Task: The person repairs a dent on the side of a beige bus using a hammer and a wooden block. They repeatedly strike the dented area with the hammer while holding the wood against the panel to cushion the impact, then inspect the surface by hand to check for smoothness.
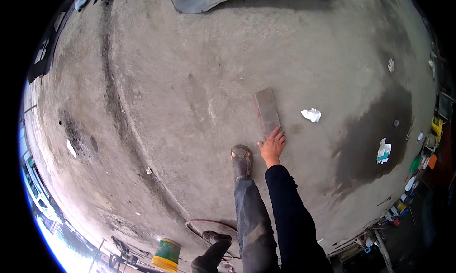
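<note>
A flat, narrow grey-brown panel [269, 109] with a reddish left edge lies on the concrete floor in front of me. I cannot make out its exact kind. My right hand [273, 145], at the end of a dark sleeve, reaches down to the panel's near end. Its fingertips touch the near right corner, and the thumb sticks out to the left, apart from the fingers. The palm side is hidden. My left hand does not show.
Crumpled white paper [311, 115] lies right of the panel. My sandalled foot [241, 153] stands close to the hand. A curved grey sheet-metal part [209, 0] lies at the far side. Behind are a green-yellow bucket [166, 254] and a reddish hose [209, 221]; clutter lines the right edge.
</note>
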{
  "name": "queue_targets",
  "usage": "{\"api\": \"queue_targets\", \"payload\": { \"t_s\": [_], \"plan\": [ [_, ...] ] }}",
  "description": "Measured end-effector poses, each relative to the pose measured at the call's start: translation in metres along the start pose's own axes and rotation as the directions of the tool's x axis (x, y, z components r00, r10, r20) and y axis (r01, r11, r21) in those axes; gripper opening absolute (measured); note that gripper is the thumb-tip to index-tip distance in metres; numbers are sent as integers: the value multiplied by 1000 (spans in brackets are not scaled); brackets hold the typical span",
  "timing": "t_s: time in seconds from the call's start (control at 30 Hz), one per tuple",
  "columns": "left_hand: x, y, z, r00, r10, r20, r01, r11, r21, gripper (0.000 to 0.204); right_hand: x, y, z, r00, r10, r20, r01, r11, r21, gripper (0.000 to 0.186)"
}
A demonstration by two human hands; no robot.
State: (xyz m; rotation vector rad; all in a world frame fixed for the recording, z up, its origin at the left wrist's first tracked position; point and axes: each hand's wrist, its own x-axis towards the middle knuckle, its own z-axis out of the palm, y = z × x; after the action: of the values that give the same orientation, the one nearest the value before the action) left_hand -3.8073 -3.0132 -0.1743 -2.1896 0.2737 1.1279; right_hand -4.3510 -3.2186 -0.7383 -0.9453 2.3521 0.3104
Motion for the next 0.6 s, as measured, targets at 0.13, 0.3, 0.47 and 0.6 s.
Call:
{"api": "queue_targets", "payload": {
  "t_s": [0.13,0.3,0.47,0.6],
  "plan": [
    [-33,25,-2,997,-54,51,55,998,-26,38,12,2,-10,999,-36,29,31,989,145,94],
    [-50,107,5,980,181,80,-154,952,-265,35,-81,-25,-107,965,-262,-18,224,785,577,75],
    [-111,337,-28,639,768,-34,-698,561,-446,46,-193,-83,-245,853,-515,79,283,586,759,57],
    [-155,419,-74,473,874,-111,-710,304,-635,49,-262,-123,-339,723,-641,257,178,533,827,55]
  ]
}}
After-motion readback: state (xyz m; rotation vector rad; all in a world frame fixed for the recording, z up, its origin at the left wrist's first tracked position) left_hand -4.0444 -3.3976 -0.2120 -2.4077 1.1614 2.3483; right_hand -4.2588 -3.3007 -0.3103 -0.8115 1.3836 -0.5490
